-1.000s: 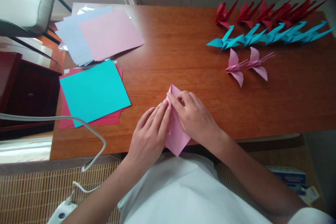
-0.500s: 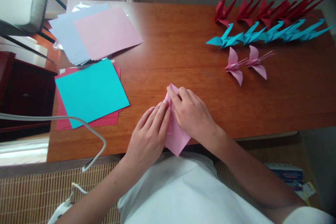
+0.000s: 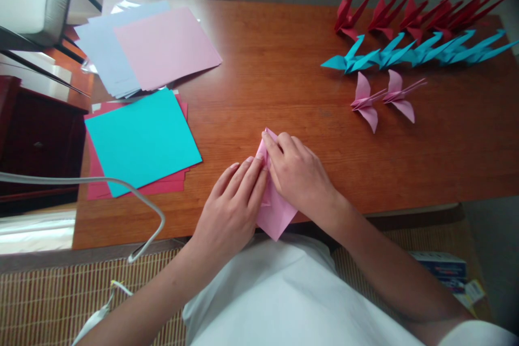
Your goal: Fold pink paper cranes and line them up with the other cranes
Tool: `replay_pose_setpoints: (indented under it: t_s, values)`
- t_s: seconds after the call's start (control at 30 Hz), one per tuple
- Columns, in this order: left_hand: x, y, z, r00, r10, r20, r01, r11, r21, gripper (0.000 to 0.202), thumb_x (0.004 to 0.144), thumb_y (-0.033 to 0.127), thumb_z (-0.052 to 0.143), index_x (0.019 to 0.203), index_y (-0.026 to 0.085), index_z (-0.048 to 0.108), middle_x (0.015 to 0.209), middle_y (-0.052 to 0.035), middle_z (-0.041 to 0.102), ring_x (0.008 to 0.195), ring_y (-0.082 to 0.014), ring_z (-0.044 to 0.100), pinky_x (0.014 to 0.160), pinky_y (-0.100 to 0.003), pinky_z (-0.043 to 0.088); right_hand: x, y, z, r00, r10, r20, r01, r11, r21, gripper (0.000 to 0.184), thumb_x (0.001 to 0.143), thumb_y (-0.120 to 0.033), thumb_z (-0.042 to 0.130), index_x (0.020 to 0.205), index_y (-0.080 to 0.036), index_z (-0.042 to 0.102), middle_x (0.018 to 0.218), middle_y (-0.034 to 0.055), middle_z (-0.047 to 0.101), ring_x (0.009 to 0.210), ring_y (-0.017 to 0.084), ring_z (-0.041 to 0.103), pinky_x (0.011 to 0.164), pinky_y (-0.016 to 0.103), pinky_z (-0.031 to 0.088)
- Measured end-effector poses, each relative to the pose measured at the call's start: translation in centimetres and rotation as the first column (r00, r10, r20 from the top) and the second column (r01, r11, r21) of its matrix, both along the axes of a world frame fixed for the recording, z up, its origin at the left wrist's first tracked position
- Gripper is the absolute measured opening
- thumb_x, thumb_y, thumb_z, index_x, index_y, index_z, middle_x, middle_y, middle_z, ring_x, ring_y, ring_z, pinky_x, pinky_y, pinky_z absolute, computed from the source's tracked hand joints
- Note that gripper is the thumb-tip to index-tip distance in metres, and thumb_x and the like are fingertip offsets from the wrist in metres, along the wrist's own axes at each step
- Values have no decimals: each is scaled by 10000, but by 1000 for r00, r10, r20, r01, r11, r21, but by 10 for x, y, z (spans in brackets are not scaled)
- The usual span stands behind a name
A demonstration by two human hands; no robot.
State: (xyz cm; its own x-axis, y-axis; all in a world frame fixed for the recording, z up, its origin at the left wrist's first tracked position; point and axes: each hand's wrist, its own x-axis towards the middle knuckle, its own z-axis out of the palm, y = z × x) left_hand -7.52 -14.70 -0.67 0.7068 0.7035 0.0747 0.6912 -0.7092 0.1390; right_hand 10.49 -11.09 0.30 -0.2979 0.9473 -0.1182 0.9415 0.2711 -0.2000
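A folded sheet of pink origami paper [image 3: 279,221] lies at the table's front edge, with a narrow tip pointing away from me and a wide corner toward my shirt. My left hand [image 3: 234,200] covers its left side, long fingers close together and pressed on the paper. From the right, my right hand [image 3: 298,173] grips the upper part; its index fingertip presses near the tip and the other fingers are curled. Both hands touch or nearly touch at the paper's middle, so the folds beneath them are hidden.
Turquoise paper [image 3: 144,143] over red sheets [image 3: 97,181] lies left, with pink [image 3: 168,48] and grey-blue sheets [image 3: 109,57] behind. Back right stand rows of red cranes [image 3: 346,19], turquoise cranes [image 3: 352,59] and two pink cranes [image 3: 366,102]. A white cable [image 3: 156,211] crosses the front left edge.
The view has shifted slightly. Both hands stay on the pink paper in nearly the same pose, with the right index fingertip still close to the paper's tip.
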Motion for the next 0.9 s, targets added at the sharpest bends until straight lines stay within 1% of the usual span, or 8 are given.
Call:
replay_pose_setpoints:
  t_s: [0.1,0.3,0.53,0.77,0.9]
  values:
    - [1,0,2,1000,6,-2,-6,1000,-17,603,960,182,450,1541,19,434,1652,-170,372,1518,-322,399,1249,-475,327,0,0,0,1000,-1,-8,1,1000,0,528,1044,-176,375,1564,-84,404,1334,189,614,1158,274,579,944,385,521]
    - [1,-1,2,1000,15,-19,-16,1000,-5,589,971,192,441,1539,38,449,1645,-151,397,1509,-326,411,1241,-476,331,3,2,-2,999,5,-41,-5,1000,-2,533,1032,-173,400,1557,-81,414,1339,191,609,1158,275,580,948,386,529]
    - [1,-1,3,999,8,-32,-8,1000,7,592,953,184,470,1524,25,470,1633,-145,423,1494,-331,428,1224,-483,353,4,2,-3,997,6,-71,-6,1000,4,516,1043,-198,401,1544,-80,436,1310,188,619,1148,278,588,953,396,536]
    - [0,1,1,999,5,-42,-6,1000,-25,613,953,220,494,1534,24,460,1640,-137,415,1505,-342,402,1243,-489,317,6,2,-4,996,12,-87,-11,1000,17,520,1041,-204,406,1542,-66,431,1314,198,615,1154,279,581,965,398,530]
    - [-1,1,2,999,-16,-32,15,999,-35,619,955,231,502,1534,17,458,1646,-138,405,1513,-352,385,1253,-492,298,6,1,-4,996,15,-85,-14,1000,14,529,1033,-192,410,1546,-64,426,1327,197,609,1156,280,572,972,398,525]
